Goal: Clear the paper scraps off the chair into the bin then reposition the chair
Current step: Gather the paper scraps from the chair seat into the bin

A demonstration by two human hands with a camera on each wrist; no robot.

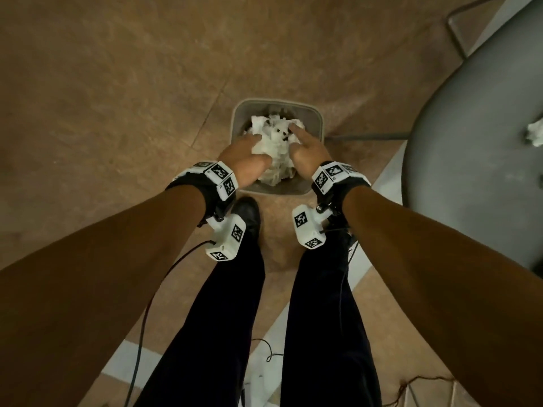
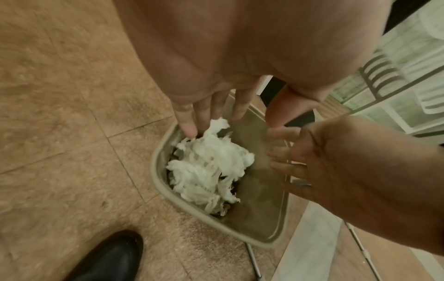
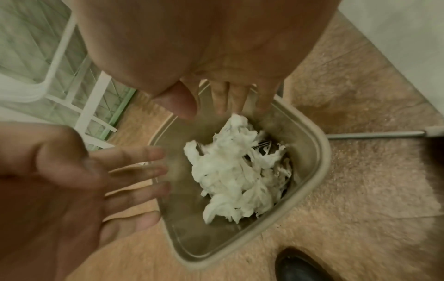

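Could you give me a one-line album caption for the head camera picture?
Both open hands, left hand and right hand, over a bin of paper scraps; one scrap remains on the chair.

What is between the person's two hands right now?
White paper scraps heaped in the bin, seen in all three views; left hand and right hand open either side.

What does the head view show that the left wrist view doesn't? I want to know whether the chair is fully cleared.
Only the head view shows the grey chair seat with one paper scrap left on it, so it is not cleared; also the wrist cameras and dark trousers. Only the left wrist view shows the open palms from below and a white rack behind. Both show the left hand and right hand spread open over the bin, with white paper scraps in it.
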